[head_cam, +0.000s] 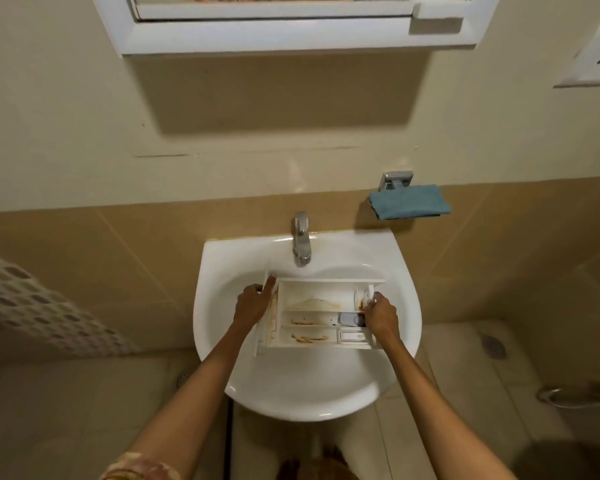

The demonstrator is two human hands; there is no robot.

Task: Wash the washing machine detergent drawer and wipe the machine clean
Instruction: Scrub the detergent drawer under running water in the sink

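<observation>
The left hand (253,306) gripped the front panel of the white plastic detergent drawer (326,280), fingers curled round its edge. The right hand (381,313) clasped the opposite end, so the drawer sat between both hands over the white ceramic wash basin (309,386), just below the chrome tap (302,237). Brown residue streaked the compartments and no water ran, so washing was judged not yet begun, with rinsing and machine wiping outstanding; beyond the right hand a folded blue cloth (409,201) lay on a wall bracket against beige tiles, and a white-framed mirror cabinet (291,36) hung above both hands.
</observation>
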